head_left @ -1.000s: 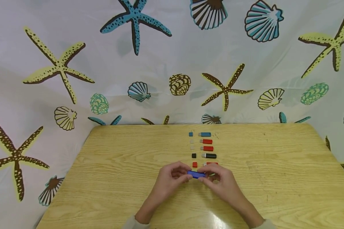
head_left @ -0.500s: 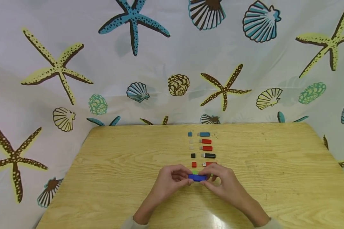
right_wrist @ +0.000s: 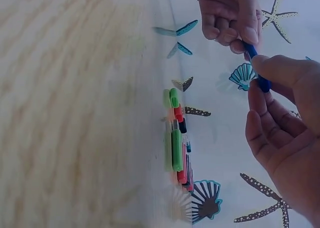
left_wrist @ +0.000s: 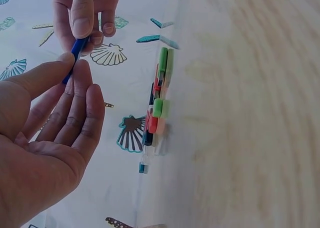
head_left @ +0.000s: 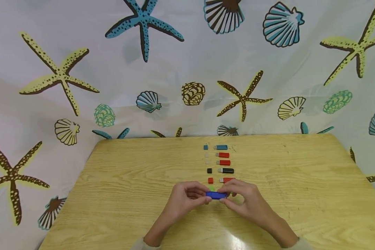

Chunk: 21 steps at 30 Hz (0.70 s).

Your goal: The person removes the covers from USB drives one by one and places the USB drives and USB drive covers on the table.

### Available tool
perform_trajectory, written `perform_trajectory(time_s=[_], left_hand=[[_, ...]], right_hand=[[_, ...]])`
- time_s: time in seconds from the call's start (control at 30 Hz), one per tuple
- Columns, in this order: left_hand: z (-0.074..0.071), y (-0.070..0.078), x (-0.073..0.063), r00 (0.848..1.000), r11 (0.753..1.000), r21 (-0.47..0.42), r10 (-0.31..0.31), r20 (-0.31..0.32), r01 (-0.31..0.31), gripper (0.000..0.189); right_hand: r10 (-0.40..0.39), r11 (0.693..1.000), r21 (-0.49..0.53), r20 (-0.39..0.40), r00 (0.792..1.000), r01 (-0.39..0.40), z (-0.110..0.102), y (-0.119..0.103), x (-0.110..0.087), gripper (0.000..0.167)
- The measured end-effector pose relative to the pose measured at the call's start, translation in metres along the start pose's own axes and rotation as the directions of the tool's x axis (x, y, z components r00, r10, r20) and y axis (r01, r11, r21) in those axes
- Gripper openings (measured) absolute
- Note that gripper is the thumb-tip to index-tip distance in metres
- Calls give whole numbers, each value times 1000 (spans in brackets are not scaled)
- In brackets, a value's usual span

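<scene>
Both hands hold a blue USB stick [head_left: 216,195] above the near side of the row, just over the wooden table. My left hand [head_left: 186,198] pinches its left end between thumb and fingertips. The right hand [head_left: 246,198] grips the other end the same way. No metal plug shows on the stick. In the left wrist view the blue USB stick [left_wrist: 78,49] runs slantwise from one hand to the other. Just beyond it lies a green cap [head_left: 211,188]. The green USB stick [right_wrist: 177,149] beside that cap shows in the right wrist view, mostly hidden in the head view.
Uncapped USB sticks lie in a column: blue [head_left: 221,147], red [head_left: 222,155], another red [head_left: 223,162], black [head_left: 226,171] and a nearer red one [head_left: 227,180]. Their caps form a column to the left, including a black cap [head_left: 209,171]. A patterned curtain [head_left: 175,69] borders the table [head_left: 131,173].
Both hands have come slightly nearer to me with the blue USB stick. The stick has turned from a slight tilt to nearly level, with more of its broad face showing. Both grips persist.
</scene>
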State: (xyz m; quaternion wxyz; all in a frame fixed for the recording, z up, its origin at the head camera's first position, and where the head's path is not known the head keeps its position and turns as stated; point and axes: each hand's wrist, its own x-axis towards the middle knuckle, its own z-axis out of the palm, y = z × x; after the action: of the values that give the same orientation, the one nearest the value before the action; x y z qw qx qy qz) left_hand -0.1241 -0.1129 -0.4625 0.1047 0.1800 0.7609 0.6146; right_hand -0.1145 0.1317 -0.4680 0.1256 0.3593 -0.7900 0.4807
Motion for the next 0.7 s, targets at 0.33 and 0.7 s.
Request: perform_trajectory(time_s=[0.33, 0.7], left_hand=[[-22, -4, -9, 996, 998, 36, -48, -76, 51, 13], [-15, -6, -6, 991, 993, 90, -60, -116, 71, 14]], right_hand=[[35, 997, -61, -38, 999, -38, -23, 7, -13, 28], [79, 995, -57, -48, 996, -82, -19, 17, -20, 28]])
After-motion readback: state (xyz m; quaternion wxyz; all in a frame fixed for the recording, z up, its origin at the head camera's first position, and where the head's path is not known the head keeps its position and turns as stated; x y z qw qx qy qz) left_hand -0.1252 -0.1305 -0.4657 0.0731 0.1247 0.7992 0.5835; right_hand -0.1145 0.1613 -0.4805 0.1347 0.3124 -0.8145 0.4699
